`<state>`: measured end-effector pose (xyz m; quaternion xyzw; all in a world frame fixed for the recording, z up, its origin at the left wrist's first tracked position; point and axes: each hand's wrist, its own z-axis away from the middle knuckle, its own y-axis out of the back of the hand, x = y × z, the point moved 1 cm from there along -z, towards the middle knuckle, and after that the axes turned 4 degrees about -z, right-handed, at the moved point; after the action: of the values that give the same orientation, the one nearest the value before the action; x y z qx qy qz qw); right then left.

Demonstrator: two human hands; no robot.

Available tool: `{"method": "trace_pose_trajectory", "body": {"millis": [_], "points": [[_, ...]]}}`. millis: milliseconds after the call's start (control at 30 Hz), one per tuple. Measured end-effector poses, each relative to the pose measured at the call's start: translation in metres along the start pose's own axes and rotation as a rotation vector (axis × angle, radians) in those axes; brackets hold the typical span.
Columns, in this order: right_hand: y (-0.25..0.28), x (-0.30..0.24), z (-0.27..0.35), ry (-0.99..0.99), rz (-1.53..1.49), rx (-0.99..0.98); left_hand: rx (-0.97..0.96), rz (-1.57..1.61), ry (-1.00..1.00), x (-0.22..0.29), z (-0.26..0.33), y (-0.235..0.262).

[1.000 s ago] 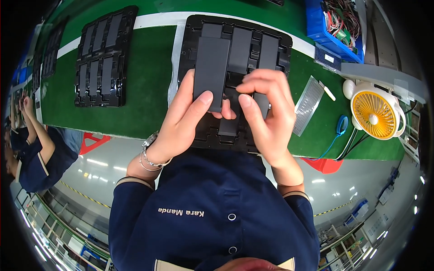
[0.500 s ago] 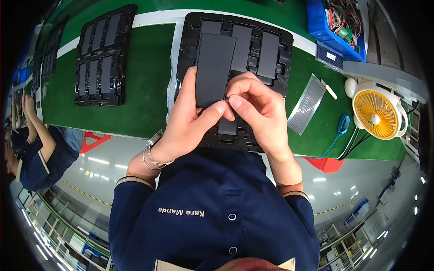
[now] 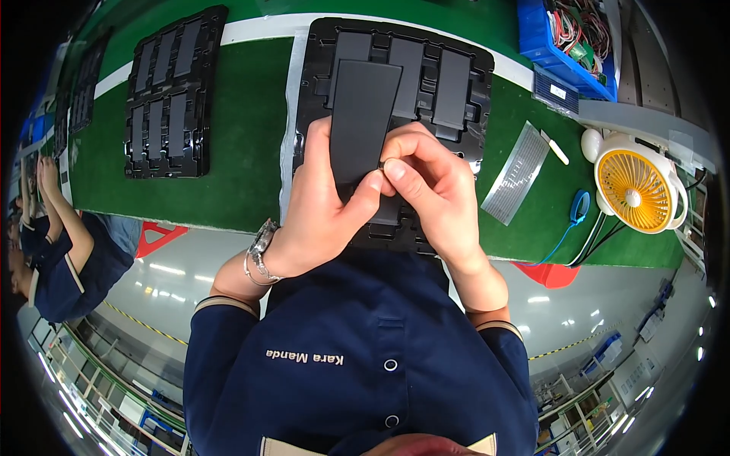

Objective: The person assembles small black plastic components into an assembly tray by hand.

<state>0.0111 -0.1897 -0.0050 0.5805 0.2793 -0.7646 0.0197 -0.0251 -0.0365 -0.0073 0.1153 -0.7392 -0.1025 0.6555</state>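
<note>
My left hand grips a flat black rectangular panel from its lower left, thumb pressed on its lower edge. My right hand pinches the panel's lower right corner with thumb and forefinger. Both hands hold it just above a black moulded tray whose slots carry similar dark panels. The tray lies on a green mat. A metal bracelet sits on my left wrist.
A second black tray of panels lies left on the mat. At right are a ribbed silver strip, a blue looped cord, a yellow desk fan and a blue bin of wired parts. Another person works at far left.
Both hands have drawn closer together at the panel's lower end. The right fingers, earlier spread over the tray, now pinch the panel's corner, and the panel stands raised off the tray.
</note>
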Motion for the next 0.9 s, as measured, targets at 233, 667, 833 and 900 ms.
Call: {"method": "trace_pose_trajectory", "body": {"millis": [233, 667, 833, 900], "points": [[0.014, -0.016, -0.013, 0.301, 0.184, 0.034, -0.250, 0.942, 0.586, 0.024, -0.009, 0.005], [0.021, -0.018, -0.012, 0.134, 0.328, 0.199, -0.723, 1.716, 0.885, 0.005, 0.007, -0.009], [0.022, -0.018, -0.012, 0.146, 0.364, 0.192, -0.684, 1.632, 0.945, 0.008, 0.004, -0.009], [0.023, -0.016, -0.012, 0.147, 0.368, 0.186, -0.684, 1.620, 0.919, 0.008, 0.004, -0.010]]}}
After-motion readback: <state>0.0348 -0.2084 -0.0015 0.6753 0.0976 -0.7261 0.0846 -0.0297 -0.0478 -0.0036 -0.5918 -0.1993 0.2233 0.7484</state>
